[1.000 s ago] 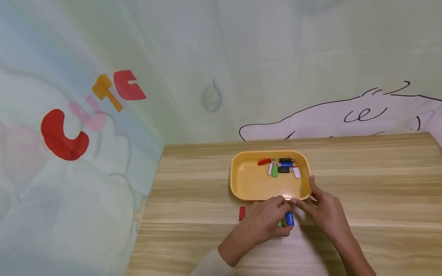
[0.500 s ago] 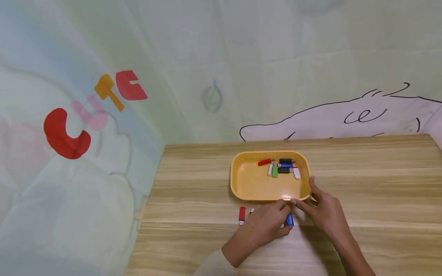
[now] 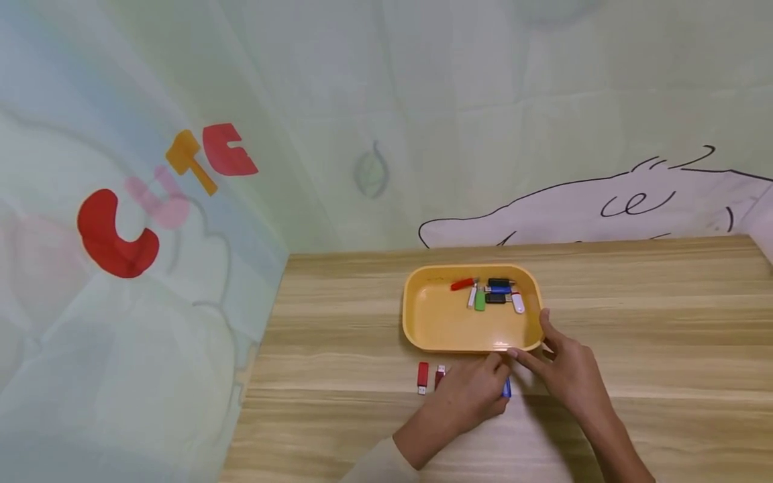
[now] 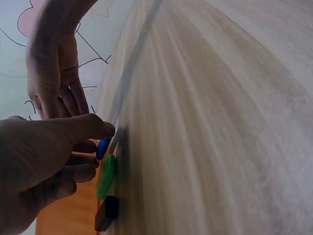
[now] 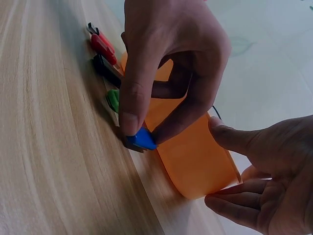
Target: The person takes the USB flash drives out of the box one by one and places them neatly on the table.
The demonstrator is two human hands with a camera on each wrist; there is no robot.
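My left hand (image 3: 468, 396) pinches a blue USB stick (image 5: 143, 139) between thumb and finger, just in front of the yellow tray (image 3: 447, 341). Beside it on the table, a green USB stick (image 4: 106, 177) and a black one (image 4: 108, 214) show in the left wrist view; the hand hides them from the head view. Farther left lie a red USB stick (image 3: 423, 378) and a dark red one (image 3: 439, 377), partly covered by the hand. My right hand (image 3: 570, 372) holds the tray's near right corner, thumb and fingers on its two sides.
Inside the tray, toward the back right, lie several USB sticks, among them a red one (image 3: 464, 284), a green one (image 3: 480, 300) and a white one (image 3: 518, 302). The wooden table (image 3: 338, 315) meets a printed cloth wall (image 3: 338, 168) behind and at left.
My left hand has shifted slightly right over the blue USB stick, exposing more of the red and dark red sticks. My right hand stays at the tray corner.
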